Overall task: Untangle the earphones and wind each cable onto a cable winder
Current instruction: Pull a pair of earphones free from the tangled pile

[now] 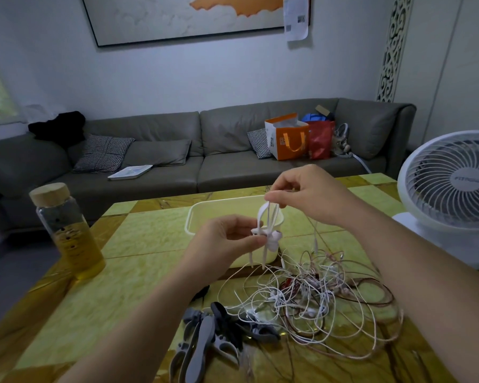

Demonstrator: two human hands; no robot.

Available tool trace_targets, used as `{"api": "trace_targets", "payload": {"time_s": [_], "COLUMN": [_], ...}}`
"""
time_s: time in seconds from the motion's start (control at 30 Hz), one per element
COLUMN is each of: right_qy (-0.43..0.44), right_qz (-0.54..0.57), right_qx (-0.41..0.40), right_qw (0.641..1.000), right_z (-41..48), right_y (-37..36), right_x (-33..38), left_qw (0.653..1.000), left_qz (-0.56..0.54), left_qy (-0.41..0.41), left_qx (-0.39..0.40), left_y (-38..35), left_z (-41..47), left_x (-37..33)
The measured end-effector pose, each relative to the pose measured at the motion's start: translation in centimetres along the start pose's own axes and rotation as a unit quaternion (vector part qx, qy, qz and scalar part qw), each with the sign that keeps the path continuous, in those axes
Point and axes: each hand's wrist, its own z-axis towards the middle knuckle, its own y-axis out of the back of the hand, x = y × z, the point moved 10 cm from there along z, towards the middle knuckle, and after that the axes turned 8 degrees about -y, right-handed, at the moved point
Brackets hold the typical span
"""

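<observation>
Grey cable winders (205,338) lie at lower centre, touching the tangled earphones (310,297) at lower right. At mid-frame, the left hand (227,239) pinches a white winder (271,239). The right hand (310,194), above it, pinches the winder's looped straps. White tub (194,214) behind; bottle (67,230) at left, fan (448,183) at right.

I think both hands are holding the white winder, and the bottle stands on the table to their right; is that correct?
Not quite. The head view shows the bottle standing on the table to their left, not right. The left hand and right hand do both hold the white winder.
</observation>
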Motion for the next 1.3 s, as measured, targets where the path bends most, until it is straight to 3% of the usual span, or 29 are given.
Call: {"api": "trace_targets", "payload": {"time_s": [0.1,0.2,0.33,0.47,0.67,0.73,0.9,1.0,1.13,1.3], "right_qy": [-0.074,-0.116,-0.134,-0.136,-0.081,-0.057,0.037,0.052,0.053,0.037], "right_qz": [0.122,0.283,0.403,0.300,0.098,0.048,-0.120,-0.154,-0.089,0.044], "right_qx": [0.072,0.142,0.137,0.080,0.114,0.123,0.107,0.060,-0.038,-0.070], "right_qw": [0.987,0.941,0.895,0.941,0.985,0.990,0.986,0.985,0.994,0.996], "right_z": [-0.1,-1.0,-1.8,-2.5,-3.5,-3.8,-3.8,-2.6,-1.2,-1.1], "right_y": [-2.2,-5.6,-7.5,-8.1,-9.0,-8.7,-6.7,-4.5,-0.8,0.2], "right_x": [-3.0,-4.6,-4.6,-4.4,-2.3,-1.3,2.3,2.7,2.2,0.6], "left_qw": [0.993,0.956,0.910,0.875,0.859,0.872,0.963,0.981,0.982,0.992], "left_qz": [-0.115,-0.290,-0.408,-0.445,-0.420,-0.397,-0.164,-0.098,-0.141,-0.091], "left_qy": [-0.007,0.022,0.079,0.139,0.181,0.172,0.103,0.066,0.052,0.022], "left_qx": [0.033,0.025,-0.017,-0.133,-0.230,-0.228,-0.186,-0.157,-0.111,-0.085], "left_y": [-0.4,-0.5,-0.7,0.6,1.8,2.1,2.1,1.7,0.9,1.1], "left_z": [-0.1,0.1,0.1,0.3,0.0,0.0,-0.2,0.0,0.1,0.4], "left_x": [-1.0,-1.1,0.1,3.0,6.2,6.6,5.3,4.0,3.2,1.9]}}
